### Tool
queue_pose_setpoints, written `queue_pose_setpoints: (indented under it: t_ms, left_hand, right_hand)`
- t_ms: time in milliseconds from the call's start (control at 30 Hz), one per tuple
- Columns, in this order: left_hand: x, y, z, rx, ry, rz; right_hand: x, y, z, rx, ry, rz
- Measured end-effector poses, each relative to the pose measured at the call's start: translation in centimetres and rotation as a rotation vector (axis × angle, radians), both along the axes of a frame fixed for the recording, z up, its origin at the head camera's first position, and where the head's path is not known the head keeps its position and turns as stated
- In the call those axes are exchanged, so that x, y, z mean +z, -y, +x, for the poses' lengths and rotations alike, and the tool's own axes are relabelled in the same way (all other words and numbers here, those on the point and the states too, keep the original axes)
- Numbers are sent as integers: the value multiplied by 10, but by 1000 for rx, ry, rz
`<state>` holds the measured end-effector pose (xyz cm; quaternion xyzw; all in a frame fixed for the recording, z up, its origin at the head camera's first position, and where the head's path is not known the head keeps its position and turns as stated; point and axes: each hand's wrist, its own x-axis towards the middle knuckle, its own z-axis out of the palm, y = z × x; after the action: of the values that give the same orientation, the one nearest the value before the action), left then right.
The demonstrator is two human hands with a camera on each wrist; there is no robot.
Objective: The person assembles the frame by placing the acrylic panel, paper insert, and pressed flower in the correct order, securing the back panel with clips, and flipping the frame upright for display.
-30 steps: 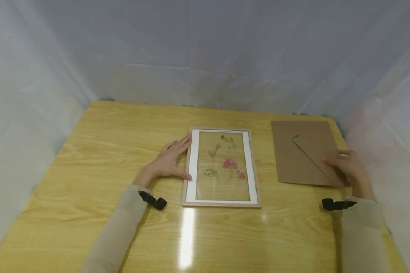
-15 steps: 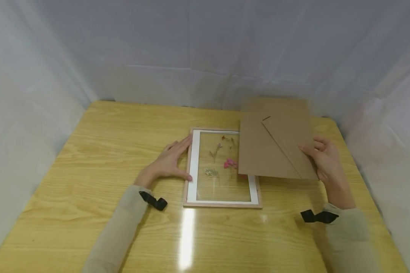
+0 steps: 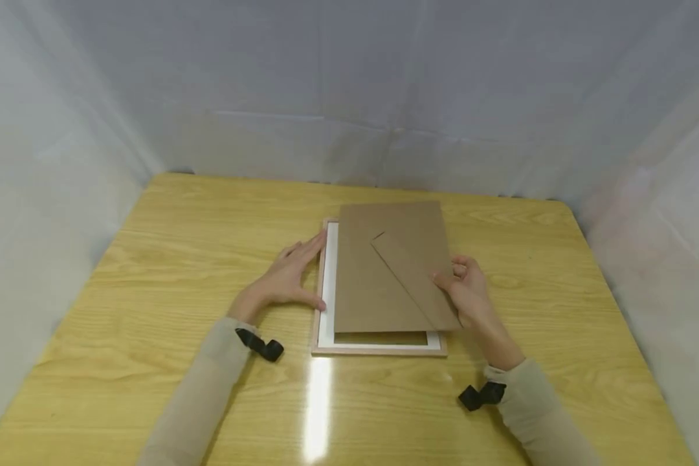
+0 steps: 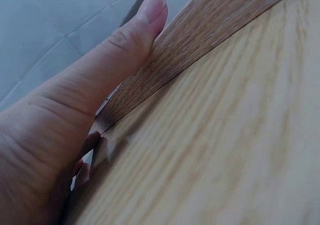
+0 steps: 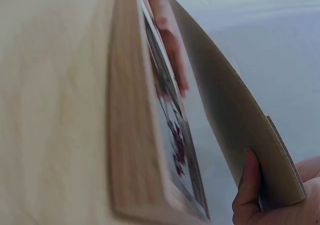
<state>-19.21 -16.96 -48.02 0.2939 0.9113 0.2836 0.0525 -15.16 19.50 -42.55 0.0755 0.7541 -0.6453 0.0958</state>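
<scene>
Currently the right hand [image 3: 470, 294] pinches the brown board [image 3: 396, 272] by its right edge, over the wooden frame [image 3: 378, 352], a gap showing between them in the right wrist view; the left hand [image 3: 282, 277], fingers spread and grasping nothing, touches the left side of the frame, flat on the bench [image 3: 180, 259]

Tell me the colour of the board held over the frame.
The board is brown, seen best in the head view.
</scene>
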Motion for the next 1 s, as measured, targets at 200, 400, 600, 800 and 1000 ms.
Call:
queue_pose_setpoints:
  t_ms: [200, 400, 600, 800, 1000]
  left_hand:
    - [1, 1, 0, -1, -7, -6]
    - [2, 2, -2, -2, -6, -5]
    - [2, 3, -2, -7, -1, -6]
    - [3, 2, 0, -13, -14, -14]
    - [4, 2, 2, -30, -9, -30]
  right_hand:
    - [-9, 16, 6, -17, 14, 3]
    - [-13, 24, 9, -35, 5, 53]
    - [-14, 26, 10, 4, 0, 99]
    - [-12, 20, 12, 119, -121, 317]
    - [-8, 15, 17, 230, -250, 686]
